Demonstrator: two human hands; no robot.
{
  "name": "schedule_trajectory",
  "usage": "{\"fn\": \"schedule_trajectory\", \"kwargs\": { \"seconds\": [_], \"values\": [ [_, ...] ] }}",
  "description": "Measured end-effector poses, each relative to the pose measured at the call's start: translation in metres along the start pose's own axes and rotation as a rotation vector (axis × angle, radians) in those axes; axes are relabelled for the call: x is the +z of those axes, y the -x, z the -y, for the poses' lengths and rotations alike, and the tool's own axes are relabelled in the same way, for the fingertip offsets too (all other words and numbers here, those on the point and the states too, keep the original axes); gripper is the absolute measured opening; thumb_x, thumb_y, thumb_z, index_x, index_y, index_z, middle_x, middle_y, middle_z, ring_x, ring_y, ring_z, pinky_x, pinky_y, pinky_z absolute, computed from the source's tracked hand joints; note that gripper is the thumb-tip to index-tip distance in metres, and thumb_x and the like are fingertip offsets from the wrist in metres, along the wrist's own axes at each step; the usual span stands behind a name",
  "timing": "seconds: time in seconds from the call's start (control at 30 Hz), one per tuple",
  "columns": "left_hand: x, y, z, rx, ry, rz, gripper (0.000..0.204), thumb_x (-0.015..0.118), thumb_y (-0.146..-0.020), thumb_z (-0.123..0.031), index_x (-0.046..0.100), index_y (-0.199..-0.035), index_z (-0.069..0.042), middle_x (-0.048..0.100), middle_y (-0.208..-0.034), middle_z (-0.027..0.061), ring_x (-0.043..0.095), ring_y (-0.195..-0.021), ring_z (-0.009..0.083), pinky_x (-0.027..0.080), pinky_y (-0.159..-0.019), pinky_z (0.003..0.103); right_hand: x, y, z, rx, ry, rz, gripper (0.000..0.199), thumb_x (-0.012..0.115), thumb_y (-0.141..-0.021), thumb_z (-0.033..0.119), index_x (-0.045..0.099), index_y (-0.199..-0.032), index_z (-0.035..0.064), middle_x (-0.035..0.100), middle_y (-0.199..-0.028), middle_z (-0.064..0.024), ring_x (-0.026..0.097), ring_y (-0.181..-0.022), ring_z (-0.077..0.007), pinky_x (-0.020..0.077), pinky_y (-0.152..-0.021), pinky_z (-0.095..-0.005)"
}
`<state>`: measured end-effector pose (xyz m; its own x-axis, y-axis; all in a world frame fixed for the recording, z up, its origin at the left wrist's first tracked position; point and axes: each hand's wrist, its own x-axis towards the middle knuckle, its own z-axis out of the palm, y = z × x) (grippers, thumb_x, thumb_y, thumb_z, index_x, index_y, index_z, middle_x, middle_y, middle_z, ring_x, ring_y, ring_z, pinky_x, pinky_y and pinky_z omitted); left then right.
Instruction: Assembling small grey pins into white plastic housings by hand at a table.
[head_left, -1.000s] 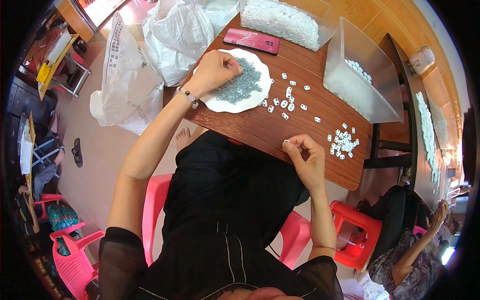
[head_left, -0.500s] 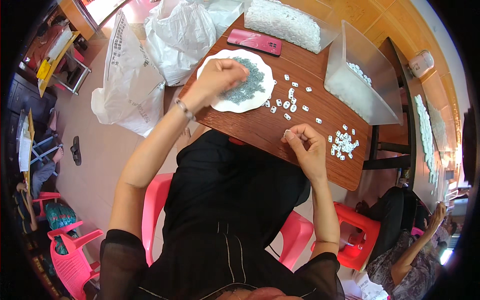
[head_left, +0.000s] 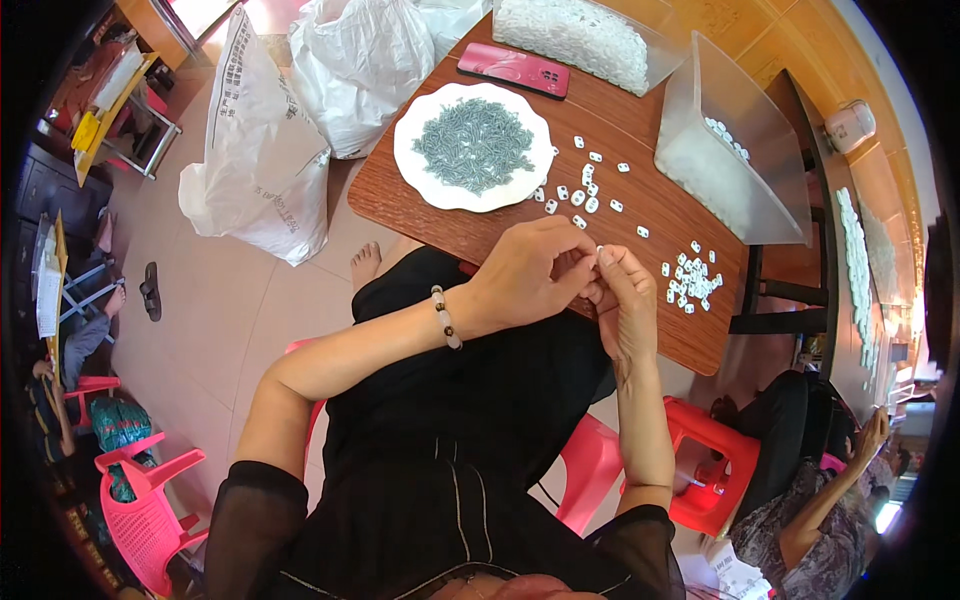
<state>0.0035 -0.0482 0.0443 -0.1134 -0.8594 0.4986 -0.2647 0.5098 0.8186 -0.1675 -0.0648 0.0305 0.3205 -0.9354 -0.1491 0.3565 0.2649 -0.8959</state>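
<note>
Centrally, both hands meet at the near edge of the desk [head_left: 440,222], work in progress on one pc. L hand [head_left: 530,272]: fingers curled in toward the R fingertips; can't tell whether its grip is pressed together or has anything in it (tips hidden). R hand [head_left: 628,295]: thumb & forefinger pinching a small white pc [head_left: 600,250], only partly visible, just above the desk edge.

Progress (judged): mid-run, w/ plenty left. The plate [head_left: 480,204] carries a broad heap of grey slivers [head_left: 472,145]; loose white pcs [head_left: 591,205] lie scattered beside it, & a denser white cluster [head_left: 690,277] sits to the R of the R hand. Whether that cluster is done or waiting: can't tell. The pc in hand looks unfinished.

Materials: plate = glossy white, scalloped rim, prob. ceramic or plastic. Slivers = thin, short, slightly shiny, lying every which way. White pcs = smooth rounded oblongs, approx. alike, many w/ two dark spots. Desk = reddish-brown wood grain, rounded corners. Clear bin [head_left: 700,190] & far tray [head_left: 575,45] = see-through plastic, both w/ white contents. Bracelet [head_left: 446,318] on L wrist = round beads, pale & dark.
</note>
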Motion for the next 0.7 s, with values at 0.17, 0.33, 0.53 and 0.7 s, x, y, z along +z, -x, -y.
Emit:
{"fn": "schedule_trajectory", "kwargs": {
  "seconds": [0.17, 0.33, 0.53, 0.7],
  "values": [
    [0.006, 0.009, 0.002, -0.146, 0.08, -0.027, 0.009, 0.067, -0.083, -0.007, 0.065, -0.089, 0.0, 0.06, -0.074, 0.0033, 0.054, -0.06, 0.0073, 0.043, -0.053, 0.022, -0.002, 0.008, 0.0, -0.023, 0.007, -0.046, 0.014, 0.06, -0.093, 0.016, 0.062, -0.094, 0.0025, 0.064, -0.085, -0.0033, 0.058, -0.072, -0.0066, 0.0499, -0.063, -0.0198],
    [0.012, 0.011, 0.005, -0.37, 0.308, -0.045, 0.008, 0.064, -0.087, -0.005, 0.066, -0.091, 0.002, 0.066, -0.079, 0.0029, 0.06, -0.069, 0.0055, 0.048, -0.06, 0.02, -0.004, 0.014, -0.001, 0.01, -0.001, -0.068, 0.013, 0.061, -0.092, 0.016, 0.062, -0.094, 0.0032, 0.066, -0.087, -0.004, 0.058, -0.072, -0.0066, 0.0503, -0.063, -0.0202],
    [0.02, 0.015, 0.012, -0.49, 0.498, -0.028, 0.01, 0.063, -0.089, -0.005, 0.066, -0.093, 0.003, 0.069, -0.084, 0.0054, 0.064, -0.076, 0.007, 0.052, -0.068, 0.021, -0.006, 0.015, -0.004, 0.021, -0.072, -0.052, 0.013, 0.06, -0.092, 0.016, 0.063, -0.094, 0.0034, 0.067, -0.09, -0.0053, 0.059, -0.073, -0.0064, 0.0505, -0.063, -0.0203],
    [0.016, 0.018, 0.01, -0.492, 0.45, -0.029, 0.01, 0.063, -0.088, -0.005, 0.067, -0.094, 0.002, 0.07, -0.085, 0.0053, 0.063, -0.075, 0.0067, 0.051, -0.067, 0.02, -0.006, 0.014, -0.005, 0.022, -0.016, -0.061, 0.013, 0.06, -0.092, 0.016, 0.063, -0.095, 0.0035, 0.067, -0.091, -0.0059, 0.059, -0.073, -0.0073, 0.0496, -0.066, -0.0218]
  ]
}}
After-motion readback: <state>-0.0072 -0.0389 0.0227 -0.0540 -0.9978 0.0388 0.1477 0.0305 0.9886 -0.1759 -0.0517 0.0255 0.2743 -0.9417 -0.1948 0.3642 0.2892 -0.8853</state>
